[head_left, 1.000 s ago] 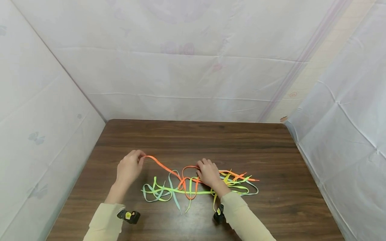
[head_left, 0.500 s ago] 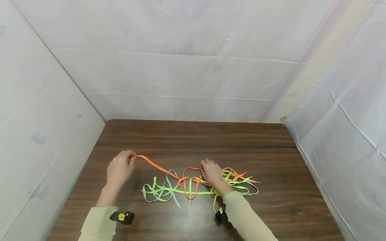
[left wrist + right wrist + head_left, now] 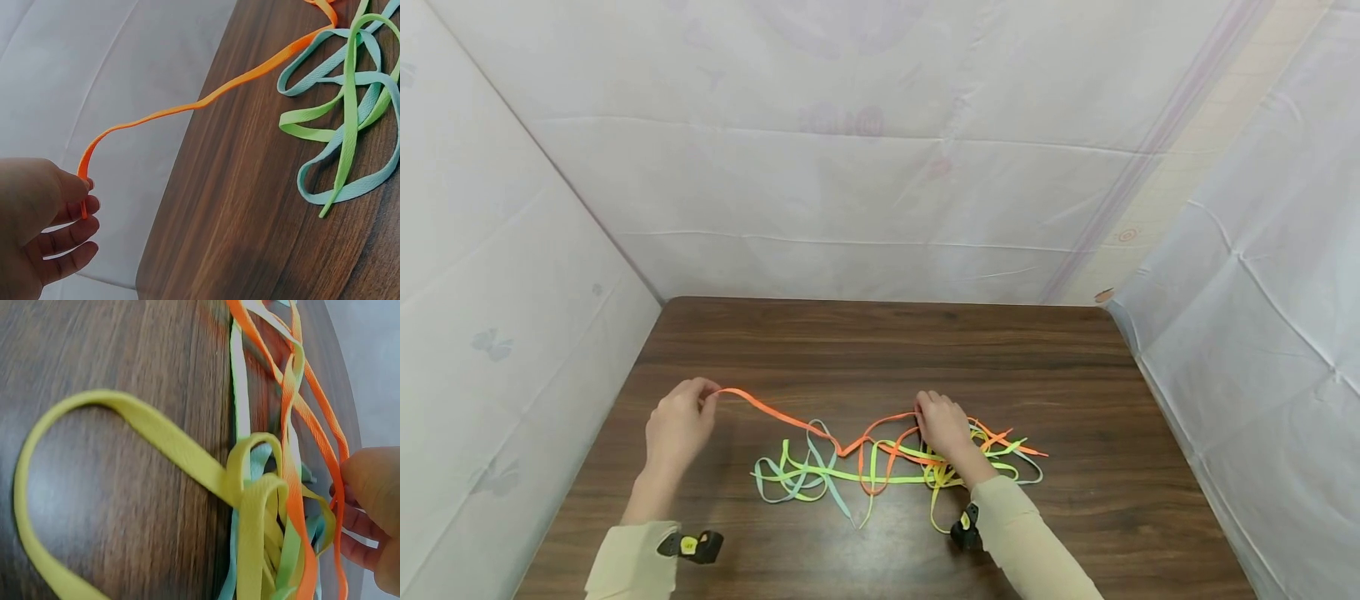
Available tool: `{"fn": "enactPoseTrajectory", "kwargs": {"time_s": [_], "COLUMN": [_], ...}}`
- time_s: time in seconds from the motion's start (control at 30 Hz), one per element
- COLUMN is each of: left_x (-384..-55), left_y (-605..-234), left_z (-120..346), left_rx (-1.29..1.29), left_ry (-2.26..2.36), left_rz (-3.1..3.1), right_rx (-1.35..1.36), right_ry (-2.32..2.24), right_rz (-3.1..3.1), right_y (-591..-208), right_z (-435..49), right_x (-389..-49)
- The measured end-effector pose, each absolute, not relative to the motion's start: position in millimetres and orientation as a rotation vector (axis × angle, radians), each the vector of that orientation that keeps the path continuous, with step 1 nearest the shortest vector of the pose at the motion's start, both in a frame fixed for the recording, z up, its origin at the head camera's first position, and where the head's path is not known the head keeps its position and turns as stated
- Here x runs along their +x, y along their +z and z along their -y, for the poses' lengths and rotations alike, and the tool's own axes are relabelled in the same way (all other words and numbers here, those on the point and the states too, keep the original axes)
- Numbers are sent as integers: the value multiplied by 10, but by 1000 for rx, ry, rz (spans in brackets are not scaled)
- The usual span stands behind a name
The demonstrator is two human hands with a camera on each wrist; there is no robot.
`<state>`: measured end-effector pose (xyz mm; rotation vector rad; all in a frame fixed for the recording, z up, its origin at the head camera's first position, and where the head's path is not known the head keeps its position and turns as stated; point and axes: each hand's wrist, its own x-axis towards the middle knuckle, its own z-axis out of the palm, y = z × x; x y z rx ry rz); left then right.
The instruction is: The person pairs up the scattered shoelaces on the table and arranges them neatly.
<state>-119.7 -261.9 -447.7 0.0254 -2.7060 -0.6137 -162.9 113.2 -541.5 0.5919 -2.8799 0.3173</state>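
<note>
An orange shoelace [image 3: 767,410] runs from my left hand [image 3: 679,425] into a tangle of laces on the table. Thumb and index finger of that hand pinch it near its tip, as the left wrist view shows, and the lace rises off the wood there. My right hand [image 3: 943,427] is over the right half of the tangle, its thumb and fingers pinching an orange strand [image 3: 338,506]. Yellow lace [image 3: 253,519] lies bunched beside those fingers, with one wide loop. Light green laces [image 3: 350,112] and pale blue laces [image 3: 369,184] cross each other at the left end.
The dark wooden table [image 3: 880,350] has a far edge against a pale patterned cloth [image 3: 865,183]. Similar cloth hangs on both sides. Each wrist carries a small black camera, such as the left wrist camera [image 3: 700,547].
My left hand has moved left, drawing out more of the orange lace and straightening it. My right hand has shifted right, and the orange loops in the middle have spread wider.
</note>
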Motion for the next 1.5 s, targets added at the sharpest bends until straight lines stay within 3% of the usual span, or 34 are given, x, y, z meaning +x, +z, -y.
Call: {"fn": "enactPoseTrajectory", "kwargs": {"time_s": [0.5,1.07,1.5], "left_x": [-1155,-1169,-1147], "left_y": [-4417,-4477,-4451], "left_z": [2796,2805,2794], "left_rx": [107,114,130], "left_ry": [-616,-610,-622], "left_rz": [2708,2718,2741], "right_rx": [519,765,880], "right_ry": [361,331,325], "right_rz": [2900,2736,2739], "right_y": [-5472,-5322,-5345], "right_z": [-1266,-1179,-829], "right_x": [-1622,-1373,-1315]}}
